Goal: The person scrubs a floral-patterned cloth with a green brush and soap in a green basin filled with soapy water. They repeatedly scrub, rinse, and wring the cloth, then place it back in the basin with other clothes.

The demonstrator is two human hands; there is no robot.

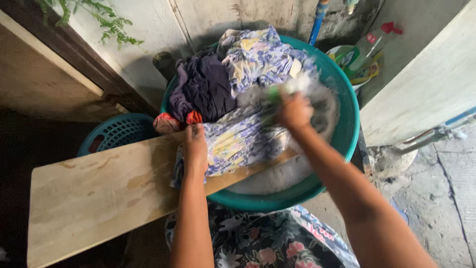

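Fabric in a pale blue, yellow and white floral print (238, 141) is spread over the near end of a bare wooden washboard plank (99, 193), its far half trailing into the suds of a big teal basin (347, 134). It is pinned flat by the left hand (196, 149), palm down, fingers pressed onto the cloth where it crosses the plank edge; that grip is a flat press, not a closed fist. Over the cloth's far side the right hand (295, 111) is clenched, its grip wrapped round a small scrubbing brush with a green body (285, 89), though the brush is blurred and its shape can only partly be told. Foam (322, 106) is seen around the brush and on the water, so soaping of this piece is judged to be well under way, with scrubbing in hand on it. Rinsing is judged not yet done: the cloth is soapy and on the plank. More is left, by the look of it: a dark purple garment (206, 87) and another floral piece (263, 57) are heaped at the basin's far rim, seemingly unscrubbed, with a red-and-white scrap (171, 121) beside them. To the left, behind the plank, a teal laundry basket (116, 131) is seen; whether anything is held in it cannot be told. A blue pipe (317, 20) rises behind the basin.
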